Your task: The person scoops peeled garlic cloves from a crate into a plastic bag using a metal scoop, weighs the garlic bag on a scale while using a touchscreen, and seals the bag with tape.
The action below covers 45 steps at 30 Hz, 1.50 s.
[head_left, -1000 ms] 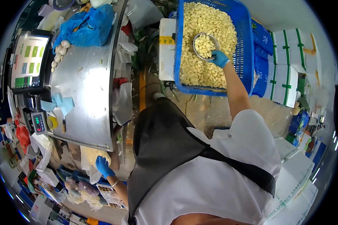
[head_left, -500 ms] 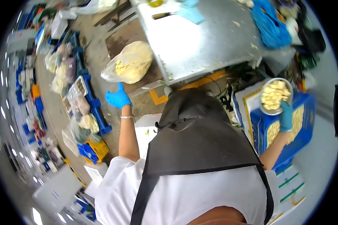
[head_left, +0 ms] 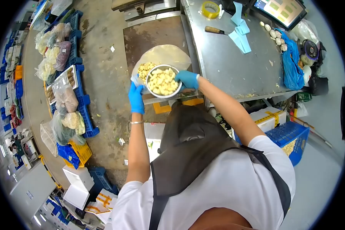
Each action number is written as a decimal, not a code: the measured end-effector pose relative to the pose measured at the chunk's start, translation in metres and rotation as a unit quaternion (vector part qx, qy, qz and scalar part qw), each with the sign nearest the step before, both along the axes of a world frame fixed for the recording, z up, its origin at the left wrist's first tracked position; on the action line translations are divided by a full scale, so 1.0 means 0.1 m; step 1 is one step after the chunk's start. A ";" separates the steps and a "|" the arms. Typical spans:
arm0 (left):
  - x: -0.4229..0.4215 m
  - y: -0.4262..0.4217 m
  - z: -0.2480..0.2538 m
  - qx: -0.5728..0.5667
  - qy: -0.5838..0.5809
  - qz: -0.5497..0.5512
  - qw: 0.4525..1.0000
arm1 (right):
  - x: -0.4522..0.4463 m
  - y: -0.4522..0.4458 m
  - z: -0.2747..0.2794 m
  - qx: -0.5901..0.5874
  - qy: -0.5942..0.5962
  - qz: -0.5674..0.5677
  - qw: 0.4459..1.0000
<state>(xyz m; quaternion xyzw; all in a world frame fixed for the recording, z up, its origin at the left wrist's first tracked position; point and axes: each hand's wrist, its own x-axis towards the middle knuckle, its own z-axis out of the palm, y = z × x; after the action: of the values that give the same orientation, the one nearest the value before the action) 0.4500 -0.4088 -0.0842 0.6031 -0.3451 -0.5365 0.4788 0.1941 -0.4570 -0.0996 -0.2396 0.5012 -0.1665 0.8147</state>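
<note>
In the head view, my right hand (head_left: 188, 79), in a blue-green glove, grips the right rim of a round metal bowl (head_left: 163, 96). Pale yellow chunks (head_left: 163, 81), possibly peeled garlic cloves, fill it. Behind and partly under the bowl lies a clear plastic bag (head_left: 168, 53) with similar small pieces (head_left: 145, 70) inside. My left hand (head_left: 137, 98), in a bright blue glove, pinches the near left edge of this bag, close beside the bowl. The bowl hides part of the bag's opening.
A steel table (head_left: 234, 69) at the right bears a knife (head_left: 214, 30), yellow tape (head_left: 210, 10), blue cloth (head_left: 239, 34) and a screen (head_left: 281, 9). Blue pallets (head_left: 89, 119) with bagged produce line the left. A blue crate (head_left: 295, 134) with pale pieces stands at lower right.
My right hand has brought the bowl from above the blue crate at the right over to the plastic bag. My left hand, spread before, has closed on the bag's edge.
</note>
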 end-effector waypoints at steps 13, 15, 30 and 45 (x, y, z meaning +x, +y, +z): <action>0.05 -0.10 0.05 0.000 0.061 -0.042 0.997 | 0.56 -0.87 -0.79 -0.288 0.536 0.182 0.772; 0.02 -0.08 0.05 -0.023 0.086 -0.042 0.995 | 0.42 -0.97 -1.65 -0.281 0.488 0.119 0.818; 0.37 0.55 0.00 0.017 -0.058 0.059 0.996 | 0.25 -0.54 -0.54 -0.249 0.406 -0.013 0.879; 0.35 0.88 -0.19 0.056 -0.050 0.106 0.991 | 0.19 -0.52 -0.38 -0.182 0.287 -0.085 0.937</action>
<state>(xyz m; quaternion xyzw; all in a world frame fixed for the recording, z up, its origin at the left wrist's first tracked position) 0.4850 -0.3207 -0.1030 0.6886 -0.2722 -0.4703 0.4802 0.2131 -0.5088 -0.1374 -0.3780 0.6931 -0.2474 0.5617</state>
